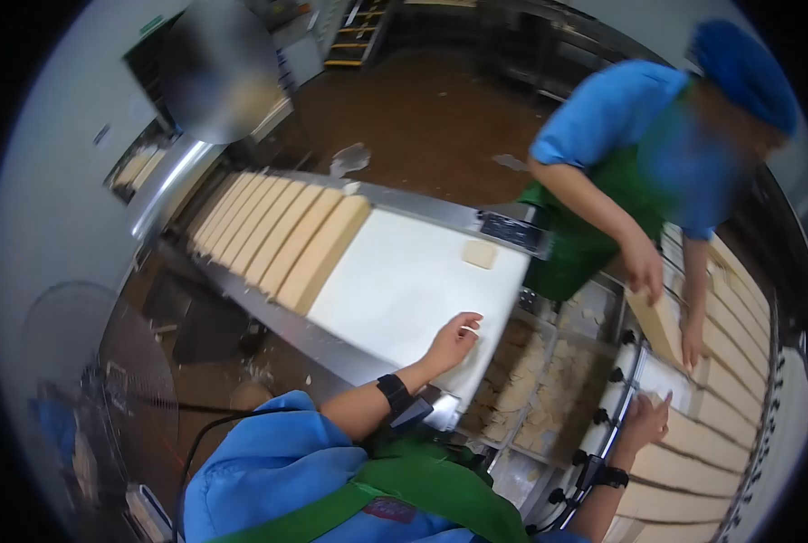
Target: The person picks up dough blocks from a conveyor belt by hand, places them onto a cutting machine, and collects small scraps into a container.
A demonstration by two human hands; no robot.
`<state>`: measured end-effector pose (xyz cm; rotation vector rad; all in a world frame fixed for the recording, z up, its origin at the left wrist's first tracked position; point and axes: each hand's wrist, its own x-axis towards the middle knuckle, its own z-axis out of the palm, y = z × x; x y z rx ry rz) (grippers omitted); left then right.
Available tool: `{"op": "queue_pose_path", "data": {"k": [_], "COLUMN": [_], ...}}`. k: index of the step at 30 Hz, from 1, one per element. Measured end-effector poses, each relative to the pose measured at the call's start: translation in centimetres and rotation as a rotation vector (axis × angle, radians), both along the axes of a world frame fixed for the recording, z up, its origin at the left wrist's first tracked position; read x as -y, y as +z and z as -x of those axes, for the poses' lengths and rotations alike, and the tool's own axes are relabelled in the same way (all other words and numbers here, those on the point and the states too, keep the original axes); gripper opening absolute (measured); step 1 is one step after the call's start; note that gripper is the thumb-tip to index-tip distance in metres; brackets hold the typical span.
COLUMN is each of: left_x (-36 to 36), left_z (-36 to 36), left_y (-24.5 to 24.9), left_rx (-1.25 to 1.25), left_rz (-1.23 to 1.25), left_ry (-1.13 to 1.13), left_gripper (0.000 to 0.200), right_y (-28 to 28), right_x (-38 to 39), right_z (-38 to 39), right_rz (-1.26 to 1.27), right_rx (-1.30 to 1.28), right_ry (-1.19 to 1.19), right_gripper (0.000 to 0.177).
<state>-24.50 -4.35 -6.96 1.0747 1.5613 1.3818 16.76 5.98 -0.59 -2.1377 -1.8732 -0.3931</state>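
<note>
1. Head view, left side: left hand (pixel 455 342) is over the near part of the white belt (pixel 395 271). Fingers curled, thumb close to fingertips, small gap at most. Thin white bit shows at the fingers; can't tell if it's gripped.
2. Square piece (pixel 480 254) lies flat on the belt, ahead of the left fingers and slightly right, near, not touching. Left hand is clearly the nearer one. Sides about equal, so no clear long axis or pointing direction.
3. End slab (pixel 329 256) of the belt row is left of the left hand, well apart. Long axis runs across the belt, upper right to lower left in view.
4. Head view, right side: right hand (pixel 642 423) is at the white gap (pixel 664 377) in the slab row. Index finger out, others loosely bent. Small pale bit by the fingers; can't tell if held.
5. Near slab (pixel 707 442) is just beside the right hand, on its right. Long axis slopes from upper left, by the hand, to lower right. Contact unclear.
6. Tilted slab (pixel 655 326) is beyond the right fingers, at the co-worker's hands (pixel 642 262). Long axis upper left to lower right, lower end toward the gap. Right hand is the nearer of the wearer's two.
7. Scrap trays (pixel 553 398) sit between the wearer's hands.
</note>
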Motion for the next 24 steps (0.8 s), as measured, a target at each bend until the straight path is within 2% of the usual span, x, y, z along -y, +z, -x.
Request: {"op": "queue_pose_path", "data": {"k": [1,3,5,6,7,9,10,12,13,15,16,18,19,20,21,24], "left_x": [1.1,3.5,6.9,8.8,10.5,13.1,14.3,15.7,15.9,15.7,15.5,15.2,15.0,14.8,14.8,15.0], "left_z": [2.3,7.6,13.0,16.0,18.7,22.5,24.4,27.3,28.1,29.2,29.6,29.3,29.4,29.6,29.5,29.4], "left_y": [-1.3,-3.5,-4.4,-5.0,-5.2,-5.2,-5.1,-4.9,-4.7,-4.2,-4.3,-4.8,-4.8,-4.3,-4.1,-4.0], "left_rx": [0.039,-0.015,-0.354,-0.579,-0.805,-0.941,-0.927,-0.788,-0.778,-0.735,-0.728,-0.947,-0.943,-0.938,-0.934,-0.994], "left_rz": [0.024,-0.015,-0.036,0.074,0.191,0.584,0.595,0.806,0.81,0.86,0.858,0.855,0.852,0.861,0.871,0.804], "left_ry": [0.086,0.308,0.56,0.685,0.797,1.022,1.028,0.954,0.953,0.685,0.679,0.615,0.609,0.58,0.552,0.548], "left_gripper": [0.036,0.036,0.041,0.047,0.055,0.076,0.076,0.088,0.088,0.094,0.094,0.098,0.098,0.1,0.101,0.098], "right_y": [-0.5,-1.3,-1.8,-1.8,-1.7,-1.8,-2.2,-4.1,-5.7,-7.7,-8.2,-10.0,-10.4,-11.2,-11.3,-11.1], "right_x": [-0.4,-1.3,-1.2,-1.3,-1.4,-1.5,-1.7,-1.9,-2.6,-3.4,-3.5,-3.3,-3.0,-2.8,-2.8,-2.0], "right_z": [0.0,0.6,2.0,3.2,4.8,8.0,10.1,16.0,18.8,25.8,29.8,38.3,42.6,46.6,50.6,61.6], "right_rz": [0.002,0.166,0.064,-0.037,-0.036,0.056,0.037,0.106,0.174,0.279,0.325,0.266,0.364,0.305,0.395,0.476], "right_rx": [0.007,0.025,0.07,0.1,0.111,-0.059,-0.109,-0.146,-0.16,-0.175,-0.181,-0.245,-0.266,-0.229,-0.186,-0.166], "right_ry": [0.038,-0.17,-0.111,-0.08,-0.058,0.276,0.528,0.588,0.647,0.766,0.848,0.914,0.856,0.901,0.889,0.872], "right_gripper": [0.021,0.019,0.019,0.02,0.02,0.022,0.019,0.017,0.015,0.017,0.018,0.022,0.03,0.042,0.058,0.071]}}
